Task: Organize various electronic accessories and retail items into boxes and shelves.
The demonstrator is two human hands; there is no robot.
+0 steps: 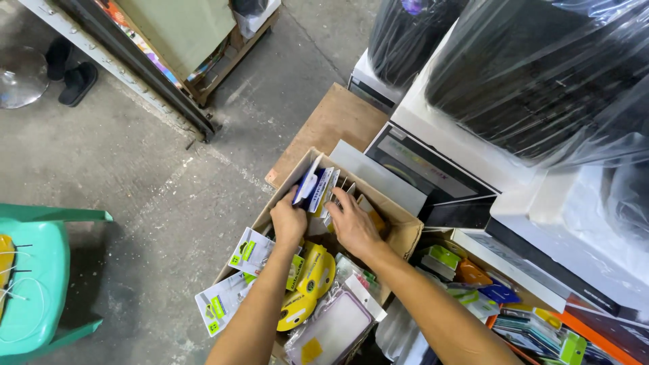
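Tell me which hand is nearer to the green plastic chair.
Left. The left hand grips packets inside the cardboard box, on the side toward the green chair; the right hand is beside it, farther away.

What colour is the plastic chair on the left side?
The plastic chair is green, a minty teal shade. The head view shows it at the left edge.

Both hands, left [289, 222] and right [353, 226], grip upright packaged cards [318, 189] inside a cardboard box [405, 233].
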